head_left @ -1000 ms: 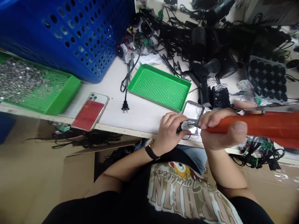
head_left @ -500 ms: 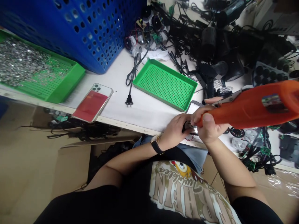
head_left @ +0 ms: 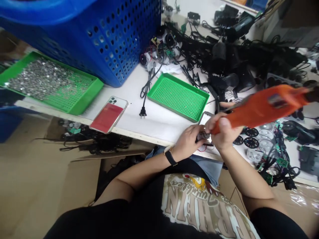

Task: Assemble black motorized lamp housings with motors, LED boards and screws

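My right hand (head_left: 223, 131) is closed around a long orange power screwdriver (head_left: 264, 104) whose tip points down and left at a small metal part with thin wires (head_left: 204, 137). My left hand (head_left: 188, 141), with a black watch on its wrist, is curled around that small part at the white table's front edge (head_left: 139, 132). The part is mostly hidden between the two hands. A grey metal fixture (head_left: 205, 117) lies just behind them.
An empty green mesh tray (head_left: 178, 96) sits behind my hands, a plug and cord (head_left: 143, 111) to its left, then a phone in a red case (head_left: 109, 114). Farther left are a green tray of metal bits (head_left: 47, 81) and a blue basket (head_left: 99, 36). Black cables and parts crowd the right.
The orange screwdriver has tilted up at its back end and swung toward the right. Both hands stay together on the small part. The camera has drifted, showing more of the left tray.
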The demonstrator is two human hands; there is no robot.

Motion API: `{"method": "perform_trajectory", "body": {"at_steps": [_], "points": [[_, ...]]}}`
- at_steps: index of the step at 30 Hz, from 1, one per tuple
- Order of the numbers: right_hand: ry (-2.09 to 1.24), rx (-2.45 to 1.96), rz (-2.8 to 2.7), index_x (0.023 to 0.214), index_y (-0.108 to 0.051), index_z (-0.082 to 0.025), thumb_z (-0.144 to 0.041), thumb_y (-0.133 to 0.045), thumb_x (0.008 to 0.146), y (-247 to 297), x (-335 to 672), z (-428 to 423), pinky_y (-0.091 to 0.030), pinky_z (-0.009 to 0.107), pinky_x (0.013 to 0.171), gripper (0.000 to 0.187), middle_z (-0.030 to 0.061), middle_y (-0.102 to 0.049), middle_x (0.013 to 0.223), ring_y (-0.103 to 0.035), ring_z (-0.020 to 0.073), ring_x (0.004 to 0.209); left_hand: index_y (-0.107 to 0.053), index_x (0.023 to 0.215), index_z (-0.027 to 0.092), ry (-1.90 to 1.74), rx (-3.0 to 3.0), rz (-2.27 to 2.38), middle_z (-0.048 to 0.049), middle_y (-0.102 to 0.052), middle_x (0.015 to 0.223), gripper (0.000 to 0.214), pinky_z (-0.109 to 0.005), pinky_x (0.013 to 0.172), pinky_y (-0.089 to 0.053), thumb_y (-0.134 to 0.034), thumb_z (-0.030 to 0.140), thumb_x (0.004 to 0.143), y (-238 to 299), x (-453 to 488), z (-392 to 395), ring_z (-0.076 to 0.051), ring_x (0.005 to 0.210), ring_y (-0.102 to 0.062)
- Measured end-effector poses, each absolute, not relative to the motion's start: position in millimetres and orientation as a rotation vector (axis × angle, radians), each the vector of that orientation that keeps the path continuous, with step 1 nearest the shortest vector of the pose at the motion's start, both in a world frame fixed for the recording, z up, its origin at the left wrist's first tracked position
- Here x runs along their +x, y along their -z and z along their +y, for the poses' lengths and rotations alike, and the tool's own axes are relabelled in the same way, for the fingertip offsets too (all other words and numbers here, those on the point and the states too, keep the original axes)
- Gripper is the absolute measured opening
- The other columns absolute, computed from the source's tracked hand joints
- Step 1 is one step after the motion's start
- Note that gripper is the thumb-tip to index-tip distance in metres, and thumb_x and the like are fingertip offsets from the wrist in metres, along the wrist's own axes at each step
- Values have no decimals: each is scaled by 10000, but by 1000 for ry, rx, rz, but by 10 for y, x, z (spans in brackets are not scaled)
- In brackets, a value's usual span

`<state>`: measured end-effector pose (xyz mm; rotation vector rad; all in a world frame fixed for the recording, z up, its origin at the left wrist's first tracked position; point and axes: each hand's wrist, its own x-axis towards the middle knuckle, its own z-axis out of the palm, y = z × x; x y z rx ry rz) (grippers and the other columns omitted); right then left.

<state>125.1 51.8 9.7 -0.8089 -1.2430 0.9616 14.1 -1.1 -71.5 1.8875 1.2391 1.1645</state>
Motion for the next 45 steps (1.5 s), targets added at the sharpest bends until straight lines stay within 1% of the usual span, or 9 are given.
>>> {"method": "perform_trajectory", "body": {"at_steps": [3, 6, 14, 23, 28, 32, 35, 40, 45], "points": [[-762, -671, -1044, 973, -625, -250, -419, -689, 870, -210, 1353, 474, -366, 220, 326, 208, -109, -503, 503, -406, 90, 307, -561, 1329, 142, -1124, 1980, 1227, -119, -714, 1216, 431, -474, 1066, -517, -700, 309, 957, 622, 129, -22, -270, 1194, -618], [-633, -701, -1019, 965, -609, -256, -405, -705, 861, -142, 1470, 454, -377, 228, 343, 206, -111, -520, 505, -422, 96, 314, -565, 1379, 153, -990, 2099, 1294, -112, -702, 1264, 476, -505, 1076, -476, -693, 339, 960, 515, 152, -33, -300, 1228, -548], [-705, -815, -1098, 952, -560, -241, -486, -698, 885, 131, 1561, 449, -397, 221, 359, 289, -109, -524, 526, -461, 90, 341, -668, 1164, 161, -971, 2144, 1255, -90, -685, 1085, 194, -425, 929, -524, -607, 248, 1002, 495, 219, 63, -255, 1041, -595], [-731, -775, -1075, 975, -600, -229, -432, -734, 886, 114, 1567, 494, -395, 200, 344, 259, -95, -551, 556, -468, 78, 352, -650, 1166, 141, -1041, 2224, 1184, -109, -705, 1096, 196, -420, 944, -543, -579, 248, 1019, 421, 177, 69, -256, 1056, -617], [-718, -825, -1155, 986, -615, -223, -482, -728, 890, 116, 1574, 493, -403, 202, 373, 299, -90, -563, 554, -490, 80, 361, -695, 1140, 205, -1311, 1828, 1201, -94, -719, 1122, 228, -447, 1012, -537, -638, 374, 997, 396, 138, 28, -248, 1116, -649], [-738, -833, -1158, 975, -632, -227, -480, -750, 875, 76, 1586, 520, -412, 218, 395, 297, -92, -573, 557, -512, 91, 379, -682, 1195, 252, -1293, 996, 975, -84, -723, 1220, 363, -346, 845, -590, -726, 463, 903, 453, 32, -104, -216, 1034, -703], [-726, -849, -1168, 975, -657, -232, -439, -774, 871, 5, 1608, 558, -441, 251, 450, 259, -74, -602, 569, -540, 108, 422, -666, 1258, 269, -1149, 610, 896, -85, -686, 1363, 444, -282, 733, -582, -754, 377, 837, 476, -37, -220, -219, 1096, -702], [-695, -932, -1218, 1136, -671, -252, -427, -799, 859, -138, 1681, 629, -519, 320, 616, 352, -27, -676, 663, -621, 156, 563, -655, 1263, 293, -1156, 429, 825, -60, -675, 1403, 508, -220, 720, -567, -767, 275, 767, 420, -61, -312, -221, 1232, -672], [-671, -1017, -1280, 1023, -676, -271, -480, -778, 862, -200, 1799, 670, -560, 392, 813, 283, 18, -715, 822, -649, 193, 750, -640, 1283, 320, -1136, 531, 815, -63, -621, 1483, 513, -225, 679, -578, -770, 332, 788, 408, -65, -335, -266, 1297, -647]]}}
